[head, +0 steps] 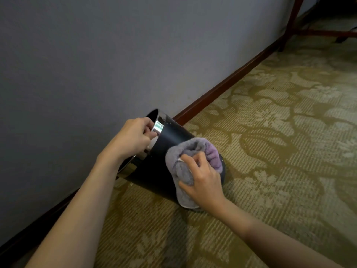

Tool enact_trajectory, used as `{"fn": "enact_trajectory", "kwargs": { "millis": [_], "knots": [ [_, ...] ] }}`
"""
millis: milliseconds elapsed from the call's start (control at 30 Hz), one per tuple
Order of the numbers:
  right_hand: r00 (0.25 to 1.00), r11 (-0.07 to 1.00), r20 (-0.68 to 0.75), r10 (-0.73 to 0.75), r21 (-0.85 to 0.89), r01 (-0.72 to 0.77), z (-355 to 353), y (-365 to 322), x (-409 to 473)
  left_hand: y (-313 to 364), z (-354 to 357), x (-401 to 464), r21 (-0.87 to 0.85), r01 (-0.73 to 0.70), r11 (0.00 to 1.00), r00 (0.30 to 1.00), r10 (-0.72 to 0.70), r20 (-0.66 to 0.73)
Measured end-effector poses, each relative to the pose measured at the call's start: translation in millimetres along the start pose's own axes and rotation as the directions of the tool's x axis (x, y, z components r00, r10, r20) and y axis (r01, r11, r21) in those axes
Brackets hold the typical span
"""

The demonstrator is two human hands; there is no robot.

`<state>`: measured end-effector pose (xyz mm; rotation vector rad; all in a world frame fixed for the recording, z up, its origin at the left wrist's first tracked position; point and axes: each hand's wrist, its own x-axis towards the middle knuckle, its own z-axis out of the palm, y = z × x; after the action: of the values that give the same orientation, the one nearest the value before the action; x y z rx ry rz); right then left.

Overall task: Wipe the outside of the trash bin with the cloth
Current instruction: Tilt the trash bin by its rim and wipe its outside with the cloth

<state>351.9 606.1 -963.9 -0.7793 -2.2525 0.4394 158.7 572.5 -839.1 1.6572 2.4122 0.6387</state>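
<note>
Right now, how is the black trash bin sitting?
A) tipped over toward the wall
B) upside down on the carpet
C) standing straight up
A: the trash bin leans with its shiny rim toward the wall, held there by the left hand, while the right hand presses the cloth on its side.

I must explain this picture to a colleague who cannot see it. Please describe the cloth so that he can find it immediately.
Look along the grey wall to the tilted black trash bin. The cloth, grey and purple, is pressed against its side by the right hand; it is the only soft, fluffy thing there.
</note>
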Motion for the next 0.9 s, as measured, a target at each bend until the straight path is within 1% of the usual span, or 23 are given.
{"fn": "enact_trajectory", "kwargs": {
  "millis": [67, 200, 267, 333, 400, 433, 500, 533, 667, 767, 833, 900],
  "knots": [
    [0.999, 0.999, 0.028, 0.037, -0.036, -0.036, 2.8, 15.7, -13.6, -3.2, -1.6, -0.6, -0.008, 0.014, 1.000, 1.000, -0.014, 0.003],
    [0.965, 0.966, 0.035, 0.259, -0.002, -0.259, 0.0, 39.5, -24.1, -2.9, -3.0, -2.8, -0.022, 0.020, 1.000, 0.999, -0.019, 0.035],
    [0.927, 0.924, 0.029, 0.375, 0.063, -0.376, -2.4, 45.8, -18.3, 0.1, -0.9, -2.8, -0.024, 0.022, 0.999, 0.999, -0.021, 0.044],
    [0.876, 0.864, 0.009, 0.482, 0.164, -0.477, -7.2, 50.7, -2.8, 2.5, 0.0, -3.6, -0.019, 0.017, 1.000, 0.998, -0.016, 0.059],
    [0.829, 0.806, 0.016, 0.558, 0.227, -0.547, -15.1, 54.8, 17.3, 3.9, -1.0, -6.5, -0.012, -0.013, 1.000, 0.996, 0.014, 0.089],
    [0.813, 0.787, 0.034, 0.582, 0.228, -0.573, -19.3, 55.8, 26.4, 4.5, -1.5, -8.2, -0.011, -0.038, 0.999, 0.993, 0.039, 0.109],
    [0.800, 0.777, 0.065, 0.596, 0.203, -0.595, -25.6, 52.9, 39.9, 6.5, -1.4, -12.0, -0.011, -0.091, 0.996, 0.986, 0.091, 0.141],
    [0.814, 0.793, 0.061, 0.578, 0.193, -0.578, -27.1, 47.3, 44.7, 7.5, -1.1, -13.3, -0.002, -0.117, 0.993, 0.982, 0.116, 0.149],
    [0.903, 0.878, 0.023, 0.429, 0.224, -0.423, -24.8, 11.2, 57.6, 5.0, -6.5, -15.9, 0.031, -0.187, 0.982, 0.971, 0.180, 0.157],
    [0.934, 0.900, 0.003, 0.358, 0.266, -0.346, -18.4, 0.9, 53.2, -7.8, -15.6, -18.6, 0.037, -0.173, 0.984, 0.968, 0.163, 0.191],
    [0.925, 0.888, 0.014, 0.380, 0.275, -0.369, -15.5, 8.0, 49.2, -17.1, -20.2, -21.2, 0.025, -0.141, 0.990, 0.970, 0.133, 0.203],
    [0.887, 0.840, 0.048, 0.460, 0.299, -0.452, -15.8, 24.2, 47.6, -24.8, -22.2, -24.0, 0.006, -0.122, 0.993, 0.976, 0.119, 0.183]
  ]
}}
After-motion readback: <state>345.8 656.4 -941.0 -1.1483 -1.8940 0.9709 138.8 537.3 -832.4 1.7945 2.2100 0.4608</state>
